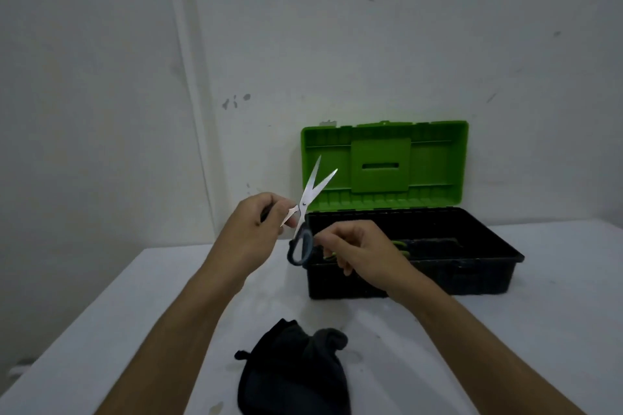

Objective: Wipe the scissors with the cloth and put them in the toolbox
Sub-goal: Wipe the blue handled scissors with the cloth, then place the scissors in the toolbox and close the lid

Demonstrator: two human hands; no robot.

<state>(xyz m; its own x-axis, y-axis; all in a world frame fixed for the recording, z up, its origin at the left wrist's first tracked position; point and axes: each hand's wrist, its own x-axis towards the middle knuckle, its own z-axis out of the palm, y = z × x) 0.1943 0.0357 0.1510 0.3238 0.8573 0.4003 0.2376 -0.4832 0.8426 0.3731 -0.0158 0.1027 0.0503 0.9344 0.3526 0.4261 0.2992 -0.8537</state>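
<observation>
— What's on the table [101,330]?
— The toolbox [414,266], lid up, at 2 o'clock; the dark cloth [293,371] lies at 6.
— And the scissors [308,205]?
— Raised before the toolbox's left edge, blades spread. The left hand [259,222] grips one handle, the right hand [357,249] pinches the other.

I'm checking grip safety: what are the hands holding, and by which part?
The scissors, blades open and pointing up. The left hand grips one handle; the right hand pinches the other handle loop. The cloth lies unheld.
</observation>
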